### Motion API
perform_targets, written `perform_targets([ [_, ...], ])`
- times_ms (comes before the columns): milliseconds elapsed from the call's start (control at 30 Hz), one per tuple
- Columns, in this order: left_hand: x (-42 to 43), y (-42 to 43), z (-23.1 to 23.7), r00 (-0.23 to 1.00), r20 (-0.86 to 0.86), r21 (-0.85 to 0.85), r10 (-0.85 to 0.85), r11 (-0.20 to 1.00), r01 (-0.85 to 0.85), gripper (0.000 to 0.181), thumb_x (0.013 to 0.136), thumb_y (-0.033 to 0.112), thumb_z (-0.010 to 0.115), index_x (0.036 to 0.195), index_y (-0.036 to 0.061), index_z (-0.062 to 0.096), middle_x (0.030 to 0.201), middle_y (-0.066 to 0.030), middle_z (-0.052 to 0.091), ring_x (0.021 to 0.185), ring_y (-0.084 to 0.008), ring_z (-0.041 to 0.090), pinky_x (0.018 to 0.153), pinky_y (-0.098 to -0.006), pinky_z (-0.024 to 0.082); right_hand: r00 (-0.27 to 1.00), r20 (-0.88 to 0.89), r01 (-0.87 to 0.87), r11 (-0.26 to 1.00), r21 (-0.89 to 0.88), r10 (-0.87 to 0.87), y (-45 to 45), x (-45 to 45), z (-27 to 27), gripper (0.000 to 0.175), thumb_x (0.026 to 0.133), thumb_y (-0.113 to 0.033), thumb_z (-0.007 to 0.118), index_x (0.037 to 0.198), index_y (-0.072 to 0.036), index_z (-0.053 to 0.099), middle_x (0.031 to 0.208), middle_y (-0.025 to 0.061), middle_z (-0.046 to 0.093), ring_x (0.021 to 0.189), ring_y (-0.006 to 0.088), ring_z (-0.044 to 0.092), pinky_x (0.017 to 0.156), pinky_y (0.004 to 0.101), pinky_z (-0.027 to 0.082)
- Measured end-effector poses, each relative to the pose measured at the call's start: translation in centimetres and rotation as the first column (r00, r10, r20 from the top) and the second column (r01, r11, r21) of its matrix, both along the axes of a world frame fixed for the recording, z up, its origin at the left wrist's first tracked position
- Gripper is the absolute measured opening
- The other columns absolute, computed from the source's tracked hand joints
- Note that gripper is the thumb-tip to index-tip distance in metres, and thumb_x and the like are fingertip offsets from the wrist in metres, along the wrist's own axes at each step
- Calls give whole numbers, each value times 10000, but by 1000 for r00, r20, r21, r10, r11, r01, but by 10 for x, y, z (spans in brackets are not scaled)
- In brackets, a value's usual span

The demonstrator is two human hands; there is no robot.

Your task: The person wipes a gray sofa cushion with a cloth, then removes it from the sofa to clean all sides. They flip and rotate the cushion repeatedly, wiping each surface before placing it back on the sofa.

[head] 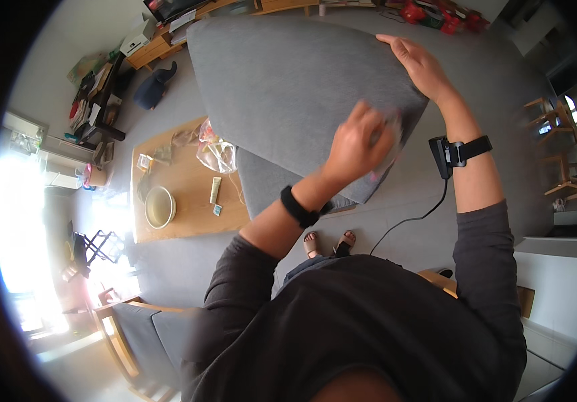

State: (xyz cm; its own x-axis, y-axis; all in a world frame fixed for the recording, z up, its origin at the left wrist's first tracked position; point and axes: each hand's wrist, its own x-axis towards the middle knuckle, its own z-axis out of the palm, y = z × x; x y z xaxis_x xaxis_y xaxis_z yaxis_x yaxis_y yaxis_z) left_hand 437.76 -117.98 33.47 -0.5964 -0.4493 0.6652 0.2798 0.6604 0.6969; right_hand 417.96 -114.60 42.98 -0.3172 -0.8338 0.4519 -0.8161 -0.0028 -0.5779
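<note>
A large grey fabric cushion (278,80) stands tilted in front of me, its near corner over a second grey cushion (263,178) on the low wooden table (193,221). My right hand (419,70) holds its far right edge, fingers stretched along the rim. Close to the cushion's right side, my left hand (356,143) is curled around a small object (393,135). That object is blurred and partly see-through with pink spots; I cannot tell its kind. Both wrists wear black straps, and the right one carries a black device (442,157).
On the table are a pale basin (160,207), a tube (215,190), a small packet (217,210) and a clear plastic bag (216,156). A cable (409,219) hangs from the right wrist device. A grey-cushioned wooden seat (140,326) stands behind to the left.
</note>
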Motion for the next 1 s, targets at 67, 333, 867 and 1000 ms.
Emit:
perform_targets([
  [67,-33,-2,41,965,-222,-64,136,986,-154,155,795,72,669,786,32,520,763,-132,484,666,-328,529,590,-419,446,980,170,-103,995,9,100,4,-2,1,734,973,-684,328,1279,-92,636,1197,128,672,1083,238,629,966,306,444],
  [333,-59,39,-38,975,39,-360,218,913,-190,160,813,139,691,929,97,590,888,-104,523,682,-295,629,495,-396,515,981,166,-111,990,81,96,8,-18,-7,746,971,-699,282,1296,-125,629,1288,147,631,1261,288,554,1066,353,395],
  [867,45,-3,-62,859,372,238,-351,931,278,178,801,122,694,766,25,548,790,-149,550,689,-312,558,611,-406,450,999,33,-10,1000,-17,10,6,2,4,420,1020,-412,500,1216,-76,659,1208,86,666,1113,217,614,959,316,458],
  [1000,19,-17,34,998,-6,34,-68,997,68,167,823,42,700,809,15,536,827,-117,517,686,-269,503,605,-370,423,999,52,-11,996,-85,16,14,4,0,464,1025,-435,477,1170,-44,681,1222,107,658,1160,213,584,1011,330,426],
])
